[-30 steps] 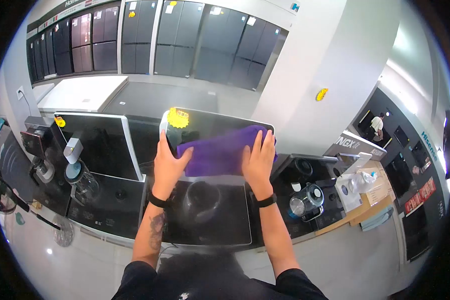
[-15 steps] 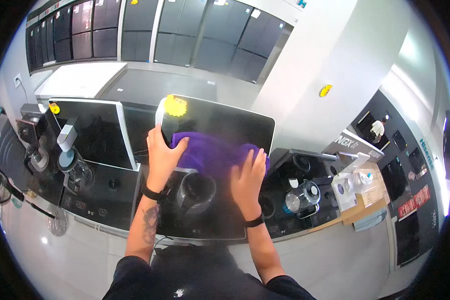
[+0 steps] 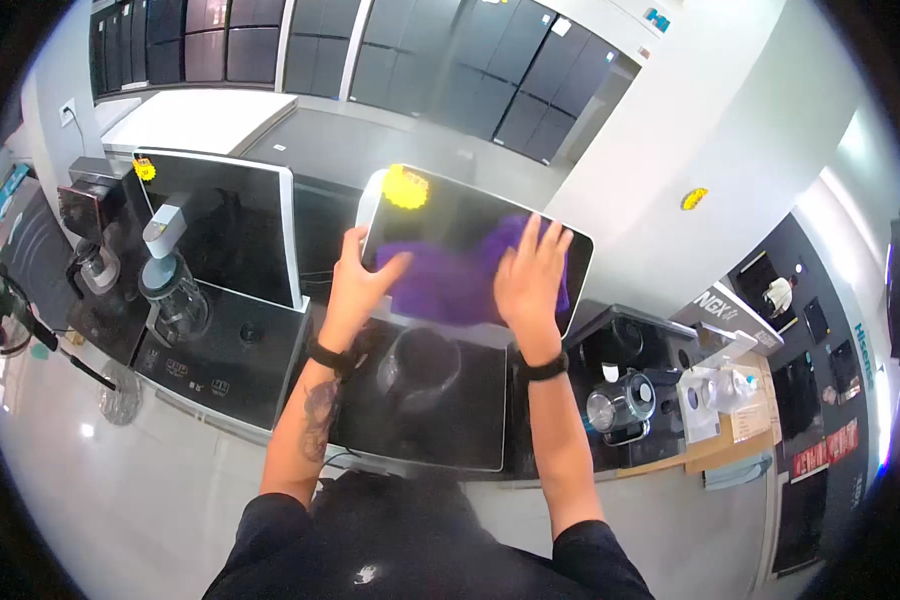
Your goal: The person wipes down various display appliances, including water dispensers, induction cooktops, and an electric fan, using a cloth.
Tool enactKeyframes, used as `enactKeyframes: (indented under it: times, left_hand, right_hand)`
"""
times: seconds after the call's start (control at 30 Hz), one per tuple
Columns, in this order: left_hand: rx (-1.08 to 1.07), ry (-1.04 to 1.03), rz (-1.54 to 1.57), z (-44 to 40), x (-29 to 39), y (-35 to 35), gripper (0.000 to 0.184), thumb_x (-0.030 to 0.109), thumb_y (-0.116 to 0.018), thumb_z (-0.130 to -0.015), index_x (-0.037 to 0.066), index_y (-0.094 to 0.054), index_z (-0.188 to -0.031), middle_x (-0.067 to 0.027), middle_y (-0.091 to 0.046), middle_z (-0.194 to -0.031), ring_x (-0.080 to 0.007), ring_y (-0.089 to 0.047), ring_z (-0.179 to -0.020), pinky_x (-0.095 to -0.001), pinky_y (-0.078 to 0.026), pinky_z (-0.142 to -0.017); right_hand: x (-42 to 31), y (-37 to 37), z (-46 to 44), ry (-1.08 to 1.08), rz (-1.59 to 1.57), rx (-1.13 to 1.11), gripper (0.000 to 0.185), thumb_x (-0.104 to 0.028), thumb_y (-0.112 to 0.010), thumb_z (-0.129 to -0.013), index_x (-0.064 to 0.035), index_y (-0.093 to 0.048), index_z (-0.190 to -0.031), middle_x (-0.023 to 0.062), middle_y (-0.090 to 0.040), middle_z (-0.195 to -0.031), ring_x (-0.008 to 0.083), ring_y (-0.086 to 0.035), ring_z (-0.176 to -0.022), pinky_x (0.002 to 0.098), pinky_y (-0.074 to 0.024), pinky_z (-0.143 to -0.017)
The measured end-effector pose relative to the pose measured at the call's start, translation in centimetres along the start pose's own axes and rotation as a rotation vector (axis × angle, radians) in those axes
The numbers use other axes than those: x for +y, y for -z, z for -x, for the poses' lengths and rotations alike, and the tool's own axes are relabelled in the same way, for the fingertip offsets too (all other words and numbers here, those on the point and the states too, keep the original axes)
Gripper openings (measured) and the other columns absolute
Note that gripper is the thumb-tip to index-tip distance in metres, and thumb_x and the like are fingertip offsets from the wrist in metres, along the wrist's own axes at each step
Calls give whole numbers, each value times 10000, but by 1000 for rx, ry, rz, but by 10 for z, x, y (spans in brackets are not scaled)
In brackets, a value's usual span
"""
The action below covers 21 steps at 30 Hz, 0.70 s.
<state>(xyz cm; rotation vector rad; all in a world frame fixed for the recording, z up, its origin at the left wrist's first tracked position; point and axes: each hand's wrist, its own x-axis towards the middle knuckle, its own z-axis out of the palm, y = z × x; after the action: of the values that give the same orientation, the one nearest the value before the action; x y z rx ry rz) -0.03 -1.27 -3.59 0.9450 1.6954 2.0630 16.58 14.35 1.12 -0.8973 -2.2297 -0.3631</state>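
A black glass panel with a white rim stands tilted behind a countertop appliance. A purple cloth lies against its lower part, bunched and blurred. My left hand is at the panel's left edge, its fingers around the side and the thumb stretched over the cloth's left end. Flat on the cloth's right part is my right hand, fingers spread and pointing up the panel. A yellow starburst sticker sits at the panel's upper left corner. Below, a dark round jug stands on the black base.
To the left are a second black panel and a glass jug. A clear kettle stands on the right by a cardboard box. A white pillar rises behind; dark refrigerators line the back.
My right hand has moved up the panel with the cloth under it, and the cloth now reaches higher on the right. My left hand stays at the left edge. The view has shifted.
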Motion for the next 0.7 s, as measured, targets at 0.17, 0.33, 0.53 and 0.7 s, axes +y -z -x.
enactKeyframes:
  times: [0.17,0.33,0.53,0.7]
  left_hand:
    - [81,-200,73,-4,-35,-6,452,174,-736,-821,-12,-543,-1186,-62,-636,-979,-128,-599,-824,-261,-489,-742]
    - [92,-130,126,0,-33,-6,479,193,-738,-820,-9,-541,-1207,-87,-635,-1044,-139,-595,-927,-279,-481,-822]
    - [32,-68,123,3,-41,1,517,229,-744,-822,-6,-521,-1225,-100,-627,-1064,-154,-593,-963,-289,-474,-857]
    - [-9,-70,156,1,-40,3,476,234,-739,-829,-14,-524,-1175,-90,-611,-1058,-152,-577,-986,-285,-465,-868]
  right_hand:
    - [-24,-5,-13,6,7,46,628,-153,-522,-853,55,-339,-1416,367,-277,-1448,547,-252,-1353,567,-268,-1099]
    - [-32,1,25,266,-73,13,654,-186,-569,-842,30,-346,-1418,358,-236,-1471,534,-231,-1366,566,-271,-1094]
    - [-14,18,94,130,-92,-170,636,-181,-564,-866,2,-346,-1434,333,-197,-1506,512,-186,-1397,564,-209,-1122]
    - [12,16,96,26,-79,-144,590,-175,-505,-935,-8,-304,-1464,329,-165,-1520,513,-145,-1409,552,-180,-1133]
